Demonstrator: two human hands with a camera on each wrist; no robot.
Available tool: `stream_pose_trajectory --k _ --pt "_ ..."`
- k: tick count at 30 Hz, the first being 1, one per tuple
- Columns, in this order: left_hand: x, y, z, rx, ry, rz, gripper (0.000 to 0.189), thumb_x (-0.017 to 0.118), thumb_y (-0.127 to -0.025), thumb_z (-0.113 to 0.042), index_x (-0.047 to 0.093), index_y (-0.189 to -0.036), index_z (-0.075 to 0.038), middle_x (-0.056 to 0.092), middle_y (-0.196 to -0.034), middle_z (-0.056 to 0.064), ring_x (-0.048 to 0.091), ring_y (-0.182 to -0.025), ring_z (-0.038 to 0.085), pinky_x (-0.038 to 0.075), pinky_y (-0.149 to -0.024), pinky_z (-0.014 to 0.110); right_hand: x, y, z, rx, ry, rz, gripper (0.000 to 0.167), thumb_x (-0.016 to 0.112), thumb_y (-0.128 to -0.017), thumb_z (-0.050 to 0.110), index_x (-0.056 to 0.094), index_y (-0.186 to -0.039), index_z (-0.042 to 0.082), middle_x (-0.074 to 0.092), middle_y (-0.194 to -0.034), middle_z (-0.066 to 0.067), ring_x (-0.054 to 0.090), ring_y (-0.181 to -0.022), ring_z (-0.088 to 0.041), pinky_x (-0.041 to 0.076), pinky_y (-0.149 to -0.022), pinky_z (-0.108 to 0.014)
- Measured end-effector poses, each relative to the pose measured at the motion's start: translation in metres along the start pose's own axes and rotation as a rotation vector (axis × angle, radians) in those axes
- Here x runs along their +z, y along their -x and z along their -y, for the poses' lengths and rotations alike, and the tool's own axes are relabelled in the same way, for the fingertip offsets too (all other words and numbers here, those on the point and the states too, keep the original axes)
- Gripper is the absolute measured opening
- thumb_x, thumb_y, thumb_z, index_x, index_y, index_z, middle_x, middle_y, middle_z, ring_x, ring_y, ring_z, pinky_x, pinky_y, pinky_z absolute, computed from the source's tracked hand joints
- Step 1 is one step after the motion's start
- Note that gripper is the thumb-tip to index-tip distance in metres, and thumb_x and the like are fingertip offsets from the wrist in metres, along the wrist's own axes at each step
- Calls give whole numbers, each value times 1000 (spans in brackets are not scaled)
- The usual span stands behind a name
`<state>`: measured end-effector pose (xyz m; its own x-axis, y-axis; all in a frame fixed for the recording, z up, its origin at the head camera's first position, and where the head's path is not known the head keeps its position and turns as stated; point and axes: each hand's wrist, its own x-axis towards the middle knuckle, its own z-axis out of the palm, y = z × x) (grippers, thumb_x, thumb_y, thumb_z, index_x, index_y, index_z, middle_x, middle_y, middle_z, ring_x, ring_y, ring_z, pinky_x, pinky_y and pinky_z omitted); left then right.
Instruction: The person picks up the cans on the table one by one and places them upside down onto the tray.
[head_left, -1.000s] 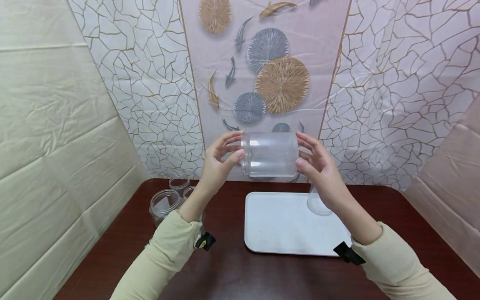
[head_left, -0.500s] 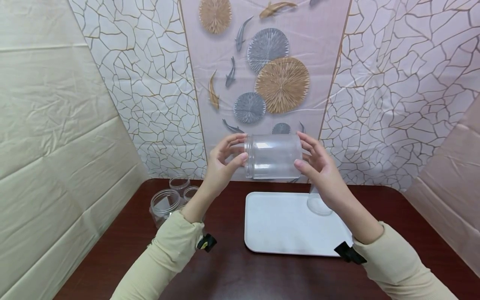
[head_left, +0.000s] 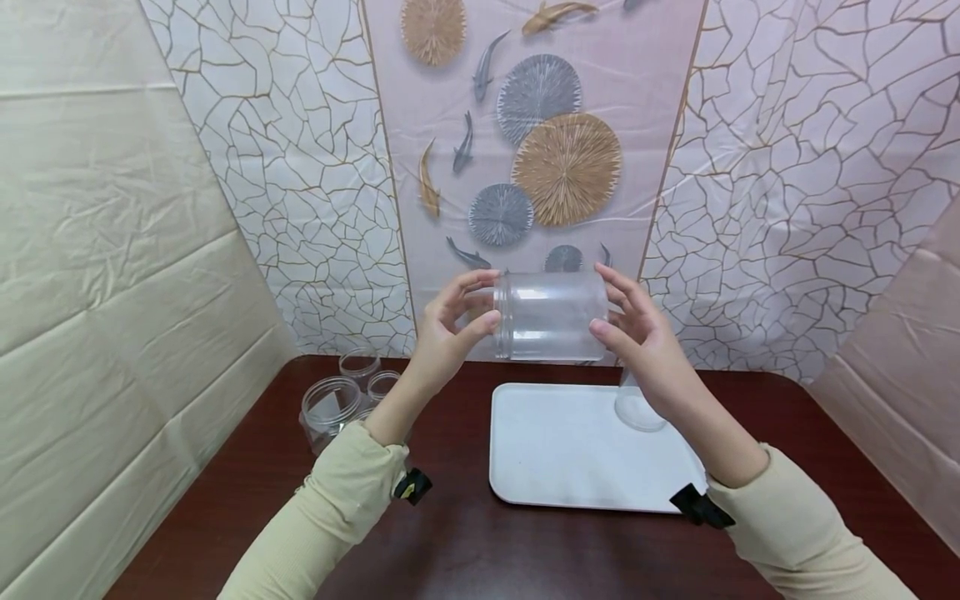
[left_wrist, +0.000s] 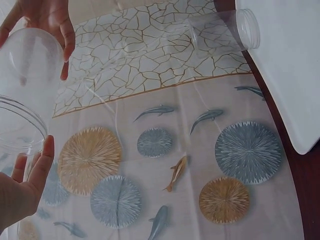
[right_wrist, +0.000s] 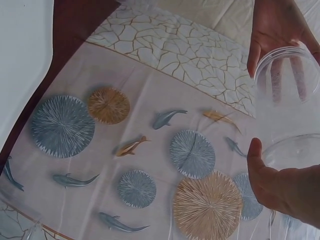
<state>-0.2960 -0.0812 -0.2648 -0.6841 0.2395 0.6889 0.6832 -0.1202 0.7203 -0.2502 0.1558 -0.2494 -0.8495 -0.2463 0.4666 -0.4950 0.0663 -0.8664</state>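
Observation:
A clear plastic jar (head_left: pixel 555 317) is held on its side in the air, between both hands and above the back of the table. My left hand (head_left: pixel 446 337) grips its threaded mouth end, thumb in front and fingers behind. At the base end, my right hand (head_left: pixel 637 337) grips with thumb and fingers spread round the edge. The left wrist view shows the jar (left_wrist: pixel 30 85) with its threaded rim towards the left hand (left_wrist: pixel 30 190). In the right wrist view, the right hand (right_wrist: pixel 285 187) is at the jar's base. No lid shows on the jar.
A white tray (head_left: pixel 570 458) lies on the dark red table (head_left: pixel 450 542), with another clear jar (head_left: pixel 637 408) standing at its back right, partly behind the right hand. Several clear open jars (head_left: pixel 330 408) cluster at the left, partly hidden by the left arm. A patterned cloth (head_left: pixel 322 167) hangs behind.
Both hands keep their grip on the jar. The jar and left hand have shifted slightly right and down; the right hand has barely moved.

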Motion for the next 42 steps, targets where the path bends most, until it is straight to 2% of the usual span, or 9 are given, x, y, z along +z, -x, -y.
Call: stream_pose_trajectory --k 6,17,22,30,35,42 --pt "0 0 2 -45 8 58 46 58 -85 -6 48 -130 1 51 -130 20 57 -104 14 55 -76 27 -4 2 -3 -6 -6 -25 53 50 -95 9 35 -144 22 47 -126 3 54 -108 -8 47 -82 -17" --pt "2 3 3 -54 14 74 47 58 -86 -2 46 -132 1 50 -131 21 57 -102 12 55 -78 28 -5 2 -6 -16 -7 -29 50 49 -94 9 38 -141 24 49 -122 3 55 -105 -8 49 -79 -18" --pt "2 6 6 -84 -61 106 49 60 -87 -2 46 -134 -4 53 -132 17 57 -109 18 55 -81 29 -7 3 -8 -29 14 -34 48 48 -94 9 39 -139 23 48 -121 3 54 -103 -9 47 -82 -17" --pt "-3 15 17 -122 -151 166 49 63 -88 -7 48 -134 -13 51 -137 6 51 -120 23 50 -92 43 -7 2 -14 -7 86 -72 48 52 -92 7 44 -136 23 46 -120 1 49 -97 -11 45 -78 -18" --pt "-6 20 26 -119 -171 194 51 64 -88 -8 46 -136 -11 49 -137 8 49 -122 31 50 -93 42 -9 3 -16 15 135 -96 48 51 -93 10 43 -138 23 41 -123 0 44 -101 -12 44 -80 -14" --pt "-6 28 38 -166 -211 200 53 66 -87 -8 46 -136 -13 48 -137 9 51 -121 28 48 -94 48 -12 2 -19 -38 160 -146 46 53 -91 6 47 -135 21 45 -117 7 42 -101 -12 43 -79 -13"
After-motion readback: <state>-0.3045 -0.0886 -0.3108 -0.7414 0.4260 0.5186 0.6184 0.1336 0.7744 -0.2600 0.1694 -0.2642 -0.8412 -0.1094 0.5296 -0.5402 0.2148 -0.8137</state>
